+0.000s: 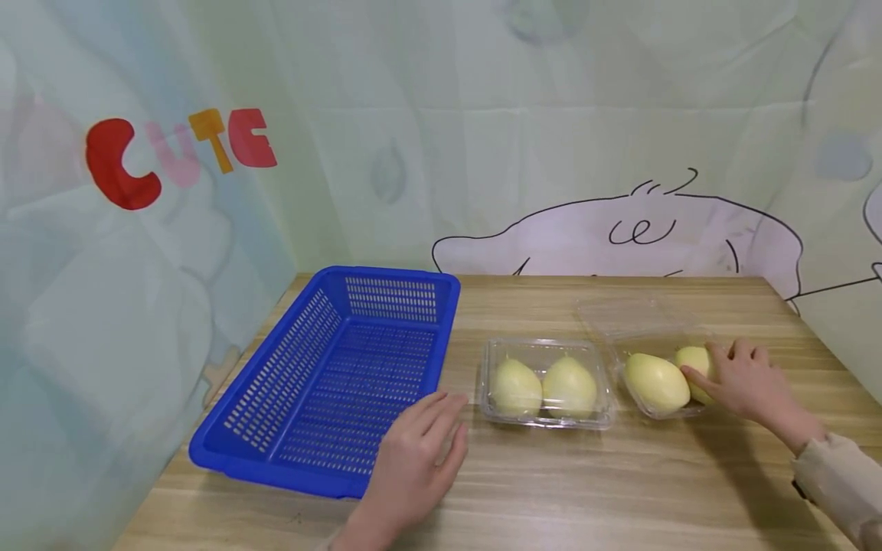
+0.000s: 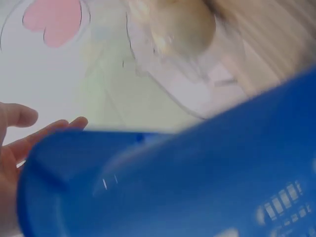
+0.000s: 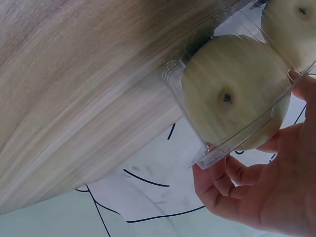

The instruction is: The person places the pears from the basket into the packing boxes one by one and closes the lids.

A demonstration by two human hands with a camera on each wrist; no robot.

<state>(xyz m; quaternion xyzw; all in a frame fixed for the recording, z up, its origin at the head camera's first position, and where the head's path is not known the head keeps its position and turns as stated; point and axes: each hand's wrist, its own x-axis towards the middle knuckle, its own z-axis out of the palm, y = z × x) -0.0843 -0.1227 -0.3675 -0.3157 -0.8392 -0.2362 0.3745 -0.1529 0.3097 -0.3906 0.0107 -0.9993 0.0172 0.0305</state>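
Observation:
My right hand [image 1: 751, 386] holds the right-hand pear [image 1: 696, 367] in an open clear plastic clamshell box [image 1: 671, 412]. In the right wrist view the thumb lies between the two pears, while the other fingers curl round the far side of the gripped pear [image 3: 237, 74]. A second pear [image 1: 657, 383] sits left of it in the same box. My left hand [image 1: 413, 459], its fingers loosely extended and holding nothing, hovers by the near right corner of a blue plastic basket [image 1: 279, 478]. Whether it touches the rim cannot be told.
Between my hands stands a closed clear clamshell box [image 1: 544, 422] with two pears inside. The open box's lid [image 1: 630, 315] lies back on the wooden table [image 1: 551, 490]. A printed cloth backdrop [image 1: 386, 153] rises behind and on the left.

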